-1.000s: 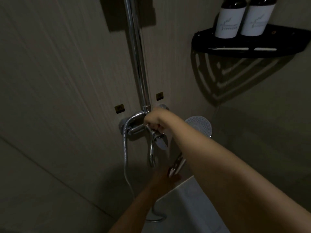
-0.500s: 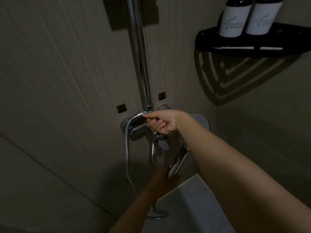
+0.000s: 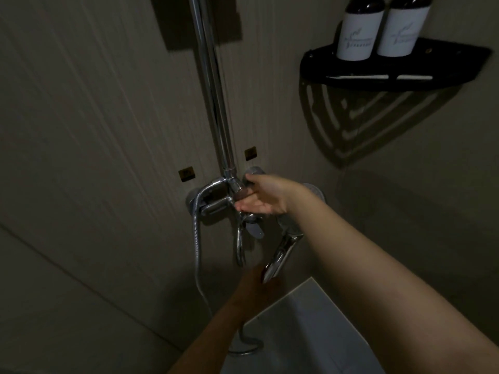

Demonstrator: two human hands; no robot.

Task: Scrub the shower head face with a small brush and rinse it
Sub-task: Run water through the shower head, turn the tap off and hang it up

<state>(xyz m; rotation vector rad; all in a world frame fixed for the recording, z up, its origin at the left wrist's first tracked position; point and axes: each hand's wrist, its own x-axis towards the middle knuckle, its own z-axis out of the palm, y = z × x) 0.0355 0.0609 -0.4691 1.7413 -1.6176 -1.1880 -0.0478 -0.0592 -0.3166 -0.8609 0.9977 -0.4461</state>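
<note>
Head cam is looking down into a dim shower corner. Low in the shadow, the left hand (image 3: 259,286) is wrapped round the bottom end of the chrome handle (image 3: 282,252) of the round grey shower head (image 3: 316,190). That puts the head up beside the chrome wall mixer (image 3: 216,206), with its face mostly hidden behind the right wrist. Over at the mixer the right hand (image 3: 259,197) is fairly open, thumb over and fingers under a small round knob (image 3: 241,194), which looks like a loose pinch. My guess is that's the water getting sorted for the rinse. No small brush anywhere I can spot.

Handling-wise, the shower head should be light and rigid, but polished chrome gets slick when wet, and the ribbed metal hose (image 3: 197,252) will tug on it. I'd grip mid-handle rather than the tip to keep the face steady.

Containers: the black corner shelf (image 3: 351,78) up on the right carries two dark bottles with white labels (image 3: 356,36), upright and side by side. Can't tell how full they are. There's a pale tub (image 3: 310,327) below, and I can't tell if there's water in it.
</note>
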